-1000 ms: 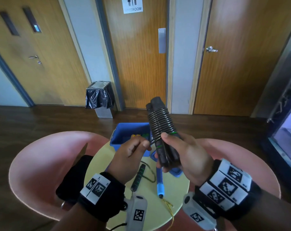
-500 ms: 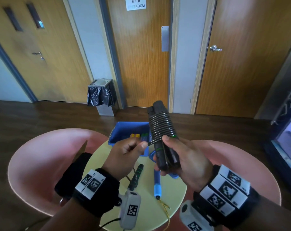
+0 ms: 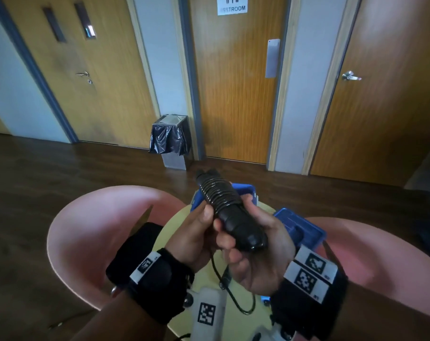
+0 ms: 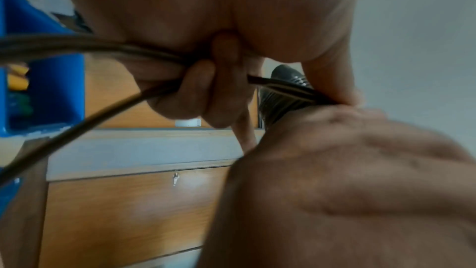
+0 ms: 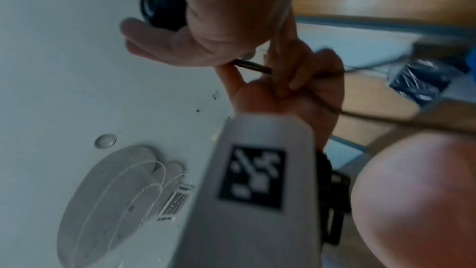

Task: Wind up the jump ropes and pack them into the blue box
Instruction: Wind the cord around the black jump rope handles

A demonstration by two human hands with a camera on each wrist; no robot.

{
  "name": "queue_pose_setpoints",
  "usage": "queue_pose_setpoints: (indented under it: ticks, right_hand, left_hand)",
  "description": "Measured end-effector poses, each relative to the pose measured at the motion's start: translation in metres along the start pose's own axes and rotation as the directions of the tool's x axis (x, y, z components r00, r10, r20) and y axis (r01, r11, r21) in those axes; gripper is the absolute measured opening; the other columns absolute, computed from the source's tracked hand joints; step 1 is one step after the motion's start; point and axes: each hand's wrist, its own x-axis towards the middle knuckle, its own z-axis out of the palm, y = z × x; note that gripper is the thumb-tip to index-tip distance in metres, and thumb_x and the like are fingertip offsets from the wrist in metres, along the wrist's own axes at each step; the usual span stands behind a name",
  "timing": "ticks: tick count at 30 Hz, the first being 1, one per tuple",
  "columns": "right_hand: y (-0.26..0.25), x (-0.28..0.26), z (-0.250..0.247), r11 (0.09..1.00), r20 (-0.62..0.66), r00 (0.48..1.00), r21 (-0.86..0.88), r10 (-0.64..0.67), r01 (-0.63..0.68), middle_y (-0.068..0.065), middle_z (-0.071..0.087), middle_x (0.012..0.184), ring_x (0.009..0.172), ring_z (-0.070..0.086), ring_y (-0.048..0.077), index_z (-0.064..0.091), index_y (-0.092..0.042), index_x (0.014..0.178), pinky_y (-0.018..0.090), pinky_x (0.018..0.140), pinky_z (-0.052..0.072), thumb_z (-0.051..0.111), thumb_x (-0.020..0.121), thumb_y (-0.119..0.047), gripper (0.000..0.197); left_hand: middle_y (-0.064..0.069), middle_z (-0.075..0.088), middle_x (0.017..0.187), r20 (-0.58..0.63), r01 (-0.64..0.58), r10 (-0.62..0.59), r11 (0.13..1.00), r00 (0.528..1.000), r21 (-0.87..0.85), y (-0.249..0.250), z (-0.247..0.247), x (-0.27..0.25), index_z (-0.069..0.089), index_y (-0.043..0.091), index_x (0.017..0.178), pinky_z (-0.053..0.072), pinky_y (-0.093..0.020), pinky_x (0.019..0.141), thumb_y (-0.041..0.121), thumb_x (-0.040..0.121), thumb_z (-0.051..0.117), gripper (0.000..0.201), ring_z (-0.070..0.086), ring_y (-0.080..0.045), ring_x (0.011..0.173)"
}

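My right hand (image 3: 236,242) grips a pair of black jump rope handles (image 3: 230,211) held together, with black cord wound tightly round their upper half. The bundle leans away and to the left above the table. My left hand (image 3: 204,217) sits against its left side and pinches the loose cord (image 4: 108,48) between thumb and fingers. A slack loop of cord (image 3: 236,301) hangs below both hands. The blue box (image 3: 244,187) stands just behind the bundle, mostly hidden; the left wrist view shows its wall (image 4: 54,72) with yellow and green items inside.
A flat blue plastic piece (image 3: 305,232) lies right of my hands on the round yellow table (image 3: 173,232). Pink chairs (image 3: 90,230) flank the table on both sides. A bin with a black bag (image 3: 171,141) stands by the wooden doors.
The wound bundle has tipped from upright to leaning away and left. My left hand has closed in against it. The head view has shifted, hiding the ropes on the table.
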Motion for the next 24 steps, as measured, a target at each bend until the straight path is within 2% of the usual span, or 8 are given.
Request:
queue_pose_setpoints:
  ticks: [2,4,6,8,14,16,20,24]
  right_hand:
    - [0.013,0.023,-0.002,1.0,-0.004,1.0,-0.008,0.012,-0.012,0.021,0.069,0.082,0.067,0.07,0.033,0.064,0.004,0.102,0.034,0.056,0.057,0.051,0.094,-0.062,0.067]
    - [0.023,0.045,0.006,0.98,-0.082,0.995,-0.187,0.054,-0.068,0.02,0.069,0.082,0.066,0.07,0.032,0.066,0.001,0.101,0.032,0.056,0.056,0.044,0.089,-0.072,0.077]
    - [0.028,0.061,0.017,0.927,-0.266,0.963,-0.371,-0.052,-0.052,0.02,0.068,0.085,0.066,0.067,0.032,0.066,-0.003,0.106,0.034,0.062,0.053,0.051,0.078,-0.072,0.075]
    - [0.033,0.073,0.028,0.854,-0.32,0.922,-0.52,-0.219,0.022,0.017,0.066,0.089,0.073,0.064,0.033,0.066,-0.008,0.11,0.039,0.07,0.052,0.065,0.076,-0.065,0.066]
    - [0.061,0.109,0.048,0.586,-0.334,0.868,-0.808,-0.367,-0.063,0.003,0.063,0.066,0.056,0.058,0.021,0.058,-0.012,0.093,0.036,0.062,0.048,0.068,0.074,-0.017,0.021]
    - [0.071,0.119,0.051,0.66,-0.384,0.842,-0.75,-0.379,-0.045,0.01,0.063,0.07,0.058,0.058,0.022,0.059,-0.008,0.09,0.035,0.061,0.048,0.064,0.069,-0.012,0.021]
    - [0.09,0.13,0.058,0.813,-0.43,0.835,-0.582,-0.342,0.034,0.016,0.064,0.082,0.072,0.063,0.026,0.065,-0.005,0.094,0.037,0.066,0.05,0.061,0.068,-0.01,0.027]
    - [0.101,0.139,0.065,0.865,-0.431,0.841,-0.494,-0.327,0.083,0.02,0.065,0.094,0.086,0.067,0.031,0.063,0.002,0.111,0.04,0.071,0.052,0.059,0.062,-0.011,0.051]
  left_hand:
    - [-0.001,0.059,0.052,0.003,0.047,-0.047,0.991,0.999,-0.123,0.01,-0.015,-0.007,0.062,0.013,0.11,0.051,-0.025,0.041,0.06,0.069,0.08,0.065,0.061,-0.017,0.04]
    - [-0.003,0.053,0.046,-0.079,0.045,-0.057,0.989,0.995,-0.142,0.025,-0.032,-0.012,0.059,0.005,0.099,0.043,-0.021,0.035,0.06,0.062,0.085,0.071,0.052,-0.017,0.031]
    - [-0.009,0.067,0.069,-0.227,-0.061,0.065,0.998,0.972,0.023,0.04,-0.056,-0.013,0.059,0.002,0.105,0.05,-0.026,0.047,0.053,0.056,0.09,0.076,0.064,-0.02,0.052]
    - [-0.011,0.073,0.098,-0.291,-0.1,0.156,0.975,0.944,0.197,0.054,-0.075,-0.015,0.067,0.013,0.111,0.055,-0.036,0.077,0.037,0.058,0.088,0.061,0.069,-0.024,0.085]
    - [-0.008,0.07,0.086,-0.291,-0.054,0.155,0.943,0.944,0.328,0.069,-0.107,-0.029,0.074,0.023,0.089,0.052,-0.043,0.08,0.032,0.057,0.082,0.034,0.064,-0.028,0.085]
    - [-0.006,0.07,0.088,-0.293,-0.061,0.179,0.927,0.939,0.37,0.073,-0.112,-0.034,0.071,0.022,0.094,0.051,-0.046,0.082,0.034,0.055,0.083,0.042,0.064,-0.026,0.087]
    - [0.006,0.072,0.084,-0.266,-0.129,0.273,0.88,0.924,0.457,0.083,-0.115,-0.042,0.06,0.019,0.105,0.053,-0.024,0.069,0.037,0.053,0.08,0.059,0.066,-0.007,0.078]
    - [0.007,0.072,0.084,-0.254,-0.177,0.348,0.837,0.903,0.519,0.089,-0.121,-0.05,0.06,0.019,0.105,0.051,-0.021,0.066,0.041,0.055,0.079,0.058,0.067,-0.007,0.075]
